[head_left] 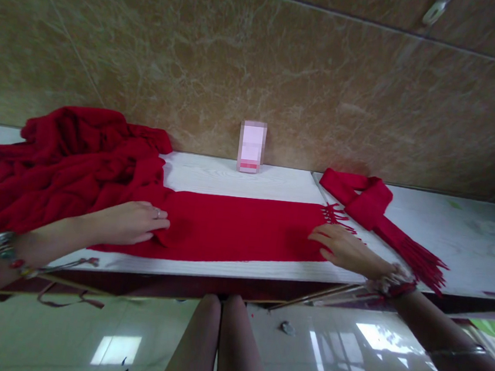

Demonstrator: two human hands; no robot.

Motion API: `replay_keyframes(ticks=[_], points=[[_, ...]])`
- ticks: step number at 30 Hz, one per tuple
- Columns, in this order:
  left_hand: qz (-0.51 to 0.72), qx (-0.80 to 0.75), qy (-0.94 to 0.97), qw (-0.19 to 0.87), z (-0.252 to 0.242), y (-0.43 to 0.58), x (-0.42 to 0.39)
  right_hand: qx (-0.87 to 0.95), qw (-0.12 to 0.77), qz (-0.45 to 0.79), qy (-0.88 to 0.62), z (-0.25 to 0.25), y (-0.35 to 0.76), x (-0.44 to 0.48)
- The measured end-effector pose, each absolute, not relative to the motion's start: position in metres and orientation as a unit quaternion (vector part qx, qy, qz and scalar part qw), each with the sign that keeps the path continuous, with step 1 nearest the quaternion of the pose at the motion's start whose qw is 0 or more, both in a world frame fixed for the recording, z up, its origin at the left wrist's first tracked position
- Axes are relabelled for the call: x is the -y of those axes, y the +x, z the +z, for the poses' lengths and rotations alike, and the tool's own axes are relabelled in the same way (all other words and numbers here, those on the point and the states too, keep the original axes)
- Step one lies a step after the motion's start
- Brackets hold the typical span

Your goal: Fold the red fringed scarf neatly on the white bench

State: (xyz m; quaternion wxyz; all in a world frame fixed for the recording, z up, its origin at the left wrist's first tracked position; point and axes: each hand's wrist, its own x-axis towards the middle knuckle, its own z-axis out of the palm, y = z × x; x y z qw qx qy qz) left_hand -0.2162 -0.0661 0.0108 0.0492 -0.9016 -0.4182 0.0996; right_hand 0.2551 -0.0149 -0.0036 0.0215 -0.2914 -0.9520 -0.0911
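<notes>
A red fringed scarf (238,229) lies stretched flat on a white table (230,178). My left hand (131,221) rests on its left part with the fingers stretched out, near where it runs into a heap of red scarves (69,158). My right hand (342,247) lies flat on the scarf's right end, fingers extended, just below its fringe (335,214). Neither hand grips the cloth.
A folded red scarf with fringe (372,213) lies at the right of the table. A small pink card (251,146) stands against the brown marble wall. My knees (217,347) show below over a glossy tiled floor, and thin sticks (320,294) lie under the table edge.
</notes>
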Motion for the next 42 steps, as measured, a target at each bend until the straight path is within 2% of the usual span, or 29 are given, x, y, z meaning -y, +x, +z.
replay_keyframes(ticks=[6, 12, 16, 22, 27, 31, 34, 37, 42], points=[[0.193, 0.392, -0.899, 0.034, 0.007, -0.215, 0.07, 0.97, 0.008, -0.129, -0.206, -0.008, 0.231, 0.02], [0.08, 0.499, -0.86, 0.069, -0.026, -0.215, 0.08, 0.955, 0.086, -0.135, -0.248, -0.031, 0.237, 0.016], [0.04, 0.515, -0.852, 0.082, -0.038, -0.222, 0.061, 0.942, 0.118, -0.13, -0.286, -0.048, 0.232, 0.003], [0.078, 0.504, -0.853, 0.107, -0.022, -0.232, 0.027, 0.93, 0.125, -0.115, -0.326, -0.043, 0.223, -0.016], [0.026, 0.476, -0.875, 0.09, -0.002, -0.239, 0.038, 0.899, 0.203, -0.067, -0.383, -0.026, 0.235, -0.009], [0.07, 0.428, -0.9, 0.041, -0.016, -0.247, 0.061, 0.941, 0.143, -0.042, -0.303, -0.028, 0.242, 0.001], [0.104, 0.465, -0.879, 0.026, -0.033, -0.252, 0.069, 0.964, 0.093, -0.047, -0.246, -0.037, 0.242, 0.004], [0.113, 0.487, -0.866, 0.033, -0.034, -0.252, 0.064, 0.965, 0.085, -0.061, -0.241, -0.044, 0.242, 0.005], [0.103, 0.471, -0.874, 0.065, -0.009, -0.246, 0.045, 0.955, 0.104, -0.091, -0.262, -0.044, 0.246, 0.007]])
